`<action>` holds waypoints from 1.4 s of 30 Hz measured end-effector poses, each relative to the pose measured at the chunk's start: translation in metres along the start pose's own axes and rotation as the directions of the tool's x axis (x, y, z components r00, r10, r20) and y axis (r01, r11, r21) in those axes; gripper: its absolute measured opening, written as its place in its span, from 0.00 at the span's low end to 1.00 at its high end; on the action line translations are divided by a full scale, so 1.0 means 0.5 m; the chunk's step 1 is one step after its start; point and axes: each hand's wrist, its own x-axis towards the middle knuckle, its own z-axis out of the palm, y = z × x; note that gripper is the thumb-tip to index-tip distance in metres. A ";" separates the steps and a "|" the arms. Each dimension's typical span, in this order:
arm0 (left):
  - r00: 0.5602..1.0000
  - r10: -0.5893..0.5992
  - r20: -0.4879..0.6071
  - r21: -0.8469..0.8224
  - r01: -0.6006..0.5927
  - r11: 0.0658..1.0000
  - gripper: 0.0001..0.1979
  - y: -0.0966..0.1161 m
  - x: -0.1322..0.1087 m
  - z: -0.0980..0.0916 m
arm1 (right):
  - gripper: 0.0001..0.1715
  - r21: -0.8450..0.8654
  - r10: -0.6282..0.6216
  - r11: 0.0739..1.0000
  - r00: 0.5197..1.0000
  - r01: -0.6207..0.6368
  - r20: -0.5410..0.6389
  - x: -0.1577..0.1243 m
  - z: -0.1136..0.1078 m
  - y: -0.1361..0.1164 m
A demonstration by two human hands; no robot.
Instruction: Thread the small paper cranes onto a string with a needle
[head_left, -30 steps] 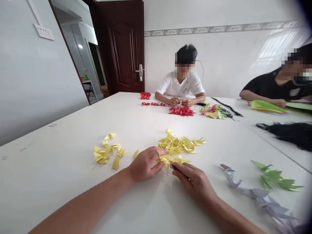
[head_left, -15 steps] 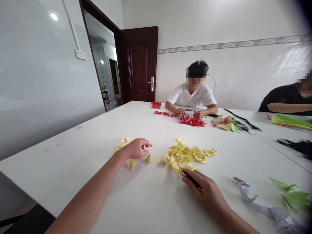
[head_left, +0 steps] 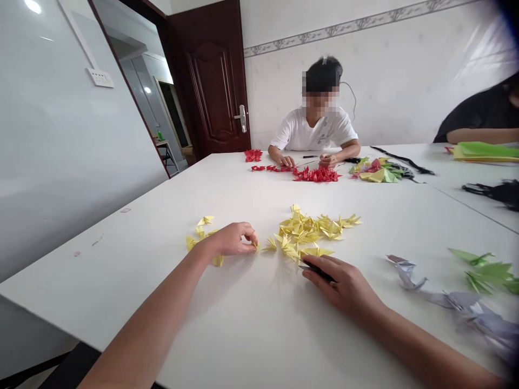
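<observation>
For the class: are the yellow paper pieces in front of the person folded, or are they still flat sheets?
Folded: the yellow origami cranes show creases and pointed wings, lying heaped on the white table.

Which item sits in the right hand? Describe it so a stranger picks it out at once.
On the white table, find the larger heap of folded yellow paper cranes. At its near edge, the right hand grips a slim black tool, its exact kind unclear: the one dark, straight item beside the yellow paper.
</observation>
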 end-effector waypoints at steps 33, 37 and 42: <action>0.840 0.518 -0.158 0.093 -0.510 0.855 0.12 0.080 0.010 0.129 | 0.15 -0.212 -0.166 0.966 0.984 0.150 -0.063 0.003 0.000 -0.019; 0.835 0.537 -0.122 0.123 -0.525 0.842 0.12 0.082 0.009 0.131 | 0.15 -0.255 -0.138 0.959 0.990 0.124 -0.034 0.002 0.001 -0.020; 0.836 0.539 -0.102 0.147 -0.523 0.839 0.11 0.084 0.008 0.130 | 0.14 -0.309 -0.147 0.941 0.989 0.138 -0.006 0.001 0.001 -0.021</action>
